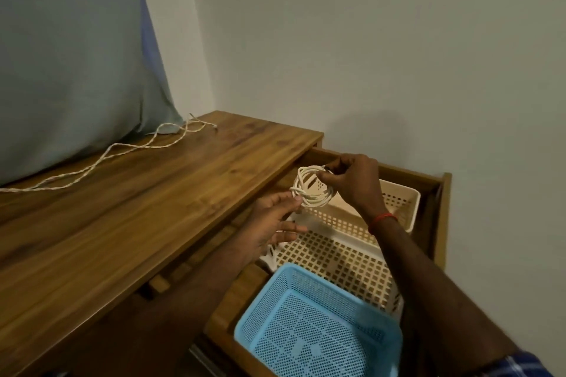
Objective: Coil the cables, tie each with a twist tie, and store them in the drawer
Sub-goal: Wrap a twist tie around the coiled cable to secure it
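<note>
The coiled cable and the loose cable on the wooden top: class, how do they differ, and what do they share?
The coiled cable is wound into a ring; the loose cable trails in a long wavy line. The coiled cable is held by the left hand and right hand over the open drawer; the loose cable lies untouched on the wooden top. Both are pale cream.

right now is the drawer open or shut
Open: the drawer is pulled out beyond the wooden top, and the blue basket inside shows.

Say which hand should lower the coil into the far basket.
Probably right. The right hand grips the coil directly over the far basket; the left hand only pinches its edge.
</note>
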Motion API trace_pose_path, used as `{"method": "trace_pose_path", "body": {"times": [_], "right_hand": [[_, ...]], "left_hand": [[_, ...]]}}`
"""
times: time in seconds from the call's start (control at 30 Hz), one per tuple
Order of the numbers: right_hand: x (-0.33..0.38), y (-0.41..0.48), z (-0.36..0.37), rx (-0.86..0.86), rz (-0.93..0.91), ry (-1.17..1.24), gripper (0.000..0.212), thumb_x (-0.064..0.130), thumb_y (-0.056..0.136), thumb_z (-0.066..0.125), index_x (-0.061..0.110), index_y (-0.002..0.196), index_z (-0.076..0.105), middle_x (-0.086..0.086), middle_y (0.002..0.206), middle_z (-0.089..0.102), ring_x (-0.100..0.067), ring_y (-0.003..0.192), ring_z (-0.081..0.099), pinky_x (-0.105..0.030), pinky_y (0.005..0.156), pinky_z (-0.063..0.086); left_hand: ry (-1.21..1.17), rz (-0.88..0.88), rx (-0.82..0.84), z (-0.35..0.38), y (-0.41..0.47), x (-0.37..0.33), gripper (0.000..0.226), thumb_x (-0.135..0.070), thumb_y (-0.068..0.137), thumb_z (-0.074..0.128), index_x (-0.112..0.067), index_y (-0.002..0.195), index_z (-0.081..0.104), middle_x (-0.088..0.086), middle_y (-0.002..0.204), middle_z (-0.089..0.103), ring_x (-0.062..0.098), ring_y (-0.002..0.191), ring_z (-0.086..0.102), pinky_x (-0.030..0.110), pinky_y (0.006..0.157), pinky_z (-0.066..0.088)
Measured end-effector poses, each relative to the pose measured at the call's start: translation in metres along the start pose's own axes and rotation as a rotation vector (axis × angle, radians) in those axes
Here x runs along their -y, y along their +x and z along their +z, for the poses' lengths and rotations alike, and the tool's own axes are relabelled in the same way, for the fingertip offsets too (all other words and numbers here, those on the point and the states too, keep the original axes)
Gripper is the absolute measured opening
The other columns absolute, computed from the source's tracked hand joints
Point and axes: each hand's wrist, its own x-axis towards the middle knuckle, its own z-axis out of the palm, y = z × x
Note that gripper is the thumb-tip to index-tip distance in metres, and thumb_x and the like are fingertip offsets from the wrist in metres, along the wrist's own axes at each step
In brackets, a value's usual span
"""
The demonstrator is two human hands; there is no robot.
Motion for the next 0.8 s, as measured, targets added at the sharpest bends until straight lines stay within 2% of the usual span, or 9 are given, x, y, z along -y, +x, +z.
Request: {"method": "trace_pose_path", "body": {"times": [0.07,0.1,0.23,0.37,0.47,0.6,0.67,0.8], "right_hand": [[-0.011,0.007,-0.004,-0.002,0.02,-0.037,0.015,0.018,0.073,0.089,0.014,0.073,0.075,0.01,0.063,0.067,0.005,0.055,0.059,-0.008,0.052,0.043],[-0.015,0.011,-0.005,-0.004,0.022,-0.066,0.015,0.019,0.073,0.089,0.013,0.074,0.076,0.009,0.065,0.068,0.004,0.057,0.061,-0.009,0.053,0.045],[-0.035,0.03,-0.009,-0.026,0.074,-0.149,0.017,0.02,0.074,0.088,0.011,0.073,0.074,-0.002,0.074,0.075,-0.009,0.066,0.068,-0.027,0.06,0.057],[-0.061,0.041,-0.004,-0.025,0.17,-0.232,0.019,0.021,0.076,0.087,0.013,0.071,0.07,-0.004,0.074,0.072,-0.016,0.07,0.069,-0.032,0.06,0.057],[-0.082,0.038,0.001,-0.013,0.267,-0.293,0.016,0.025,0.077,0.086,0.012,0.078,0.076,-0.004,0.077,0.072,-0.017,0.074,0.068,-0.027,0.063,0.048],[-0.1,0.032,0.002,0.016,0.34,-0.435,0.02,0.036,0.077,0.084,0.019,0.085,0.078,-0.001,0.086,0.076,-0.019,0.08,0.069,-0.036,0.071,0.057],[-0.105,0.034,0.005,0.066,0.371,-0.473,0.024,0.037,0.076,0.084,0.019,0.09,0.078,-0.002,0.09,0.076,-0.021,0.084,0.07,-0.04,0.075,0.059],[-0.113,0.033,0.013,0.153,0.387,-0.556,0.037,0.039,0.074,0.085,0.018,0.103,0.075,-0.004,0.099,0.075,-0.024,0.088,0.07,-0.043,0.078,0.06]], "left_hand": [[0.036,-0.01,0.032,0.007,0.011,0.002,0.031,-0.034,0.092,0.067,-0.026,0.122,0.064,0.004,0.114,0.074,0.03,0.093,0.075,0.033,0.066,0.056],[0.047,-0.014,0.042,0.009,0.016,0.003,0.038,-0.035,0.091,0.068,-0.026,0.128,0.06,0.004,0.115,0.073,0.029,0.095,0.074,0.033,0.066,0.056],[0.084,-0.007,0.071,0.023,0.037,0.0,0.056,-0.036,0.092,0.066,-0.029,0.143,0.045,0.002,0.125,0.068,0.02,0.097,0.074,0.033,0.069,0.058],[0.09,-0.004,0.058,0.033,0.053,0.004,0.051,-0.038,0.092,0.067,-0.027,0.139,0.05,-0.002,0.124,0.067,0.015,0.097,0.073,0.039,0.08,0.061],[0.122,0.004,0.052,0.035,0.062,0.01,0.047,-0.038,0.093,0.066,-0.024,0.136,0.054,-0.003,0.121,0.067,0.016,0.1,0.071,0.034,0.077,0.06],[0.237,0.059,-0.009,0.036,0.072,0.021,0.045,-0.034,0.091,0.069,-0.02,0.132,0.056,0.0,0.123,0.065,0.016,0.103,0.067,0.034,0.082,0.058],[0.325,0.102,-0.041,0.035,0.078,0.027,0.045,-0.034,0.09,0.07,-0.021,0.13,0.057,0.002,0.127,0.063,0.019,0.107,0.066,0.041,0.092,0.057],[0.63,0.264,-0.096,0.032,0.087,0.033,0.048,-0.041,0.087,0.071,-0.029,0.131,0.055,-0.005,0.133,0.054,0.018,0.12,0.055,0.045,0.094,0.055]]}}
